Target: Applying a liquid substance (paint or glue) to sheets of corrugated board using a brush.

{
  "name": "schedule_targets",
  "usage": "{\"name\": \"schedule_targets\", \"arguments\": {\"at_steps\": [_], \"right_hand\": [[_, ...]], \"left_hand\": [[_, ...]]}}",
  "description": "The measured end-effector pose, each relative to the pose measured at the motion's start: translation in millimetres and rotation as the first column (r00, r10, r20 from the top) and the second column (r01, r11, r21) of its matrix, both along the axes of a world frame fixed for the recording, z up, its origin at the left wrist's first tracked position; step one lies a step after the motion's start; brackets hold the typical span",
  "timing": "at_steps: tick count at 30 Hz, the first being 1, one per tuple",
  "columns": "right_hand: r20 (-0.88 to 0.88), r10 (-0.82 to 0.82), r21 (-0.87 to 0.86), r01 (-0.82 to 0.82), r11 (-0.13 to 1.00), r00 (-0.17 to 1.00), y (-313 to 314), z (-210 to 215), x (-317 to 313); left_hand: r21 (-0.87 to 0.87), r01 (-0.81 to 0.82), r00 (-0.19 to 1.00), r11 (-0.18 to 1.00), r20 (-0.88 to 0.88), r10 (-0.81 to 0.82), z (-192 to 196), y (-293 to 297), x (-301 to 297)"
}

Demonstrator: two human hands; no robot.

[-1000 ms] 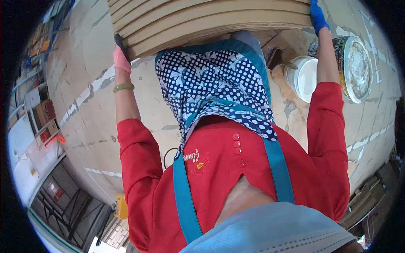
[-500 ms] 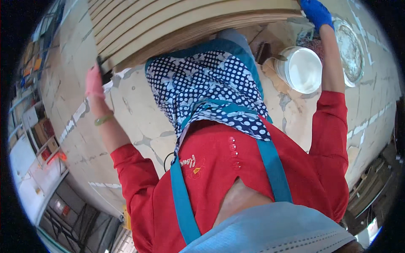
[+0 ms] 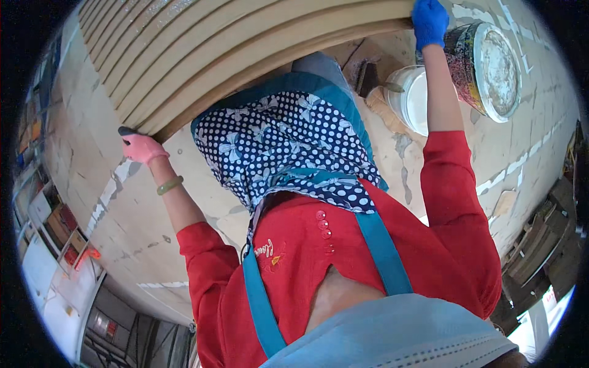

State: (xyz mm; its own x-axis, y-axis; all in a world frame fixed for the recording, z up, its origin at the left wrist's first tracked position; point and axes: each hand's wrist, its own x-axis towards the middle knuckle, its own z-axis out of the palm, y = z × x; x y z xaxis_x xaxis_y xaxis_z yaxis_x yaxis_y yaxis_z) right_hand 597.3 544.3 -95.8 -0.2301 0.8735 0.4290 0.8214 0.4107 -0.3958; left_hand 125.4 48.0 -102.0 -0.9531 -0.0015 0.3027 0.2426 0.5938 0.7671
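A pale slatted wooden panel, its long strips running side by side, spans the top of the head view in front of my lap. My left hand, in a pink glove with dark fingertips, is closed at the panel's near left corner. My right hand, in a blue glove, grips the right end of its near edge. The fingers' undersides are hidden at both ends. A polka-dot apron covers my lap just below the near edge.
To the right, a white bucket stands partly behind my right forearm. Beside it is a larger stained bucket with a crusted, whitish top. A brown piece of cardboard lies by the white bucket. Shelving lines the far left.
My left hand has closed in on the panel's corner, its fingers wrapped there now. The near edge, thick and layered before, looks thinner. My right forearm has shifted left, covering part of the white bucket.
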Motion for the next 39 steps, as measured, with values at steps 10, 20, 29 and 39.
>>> {"name": "schedule_targets", "arguments": {"at_steps": [10, 20, 29, 39], "right_hand": [[0.154, -0.144, -0.035, 0.151, 0.988, 0.978, -20, 33, -28], [0.317, 0.069, -0.058, -0.053, 0.997, 0.946, 18, 28, -1], [0.629, -0.049, 0.229, -0.125, 0.965, 0.776, 50, -16, -21], [0.616, -0.003, 0.163, -0.124, 0.979, 0.787, 37, -20, -36]], "left_hand": [[-0.726, -0.212, 0.977, 0.654, -0.181, 0.116, 17, 36, 24], [-0.636, -0.022, 0.997, 0.771, 0.042, 0.063, 65, 41, 22], [-0.007, 0.292, 0.828, 0.957, 0.503, -0.249, 65, 63, -10], [-0.525, 0.084, 0.979, 0.847, 0.200, 0.027, 51, 64, 7]]}}
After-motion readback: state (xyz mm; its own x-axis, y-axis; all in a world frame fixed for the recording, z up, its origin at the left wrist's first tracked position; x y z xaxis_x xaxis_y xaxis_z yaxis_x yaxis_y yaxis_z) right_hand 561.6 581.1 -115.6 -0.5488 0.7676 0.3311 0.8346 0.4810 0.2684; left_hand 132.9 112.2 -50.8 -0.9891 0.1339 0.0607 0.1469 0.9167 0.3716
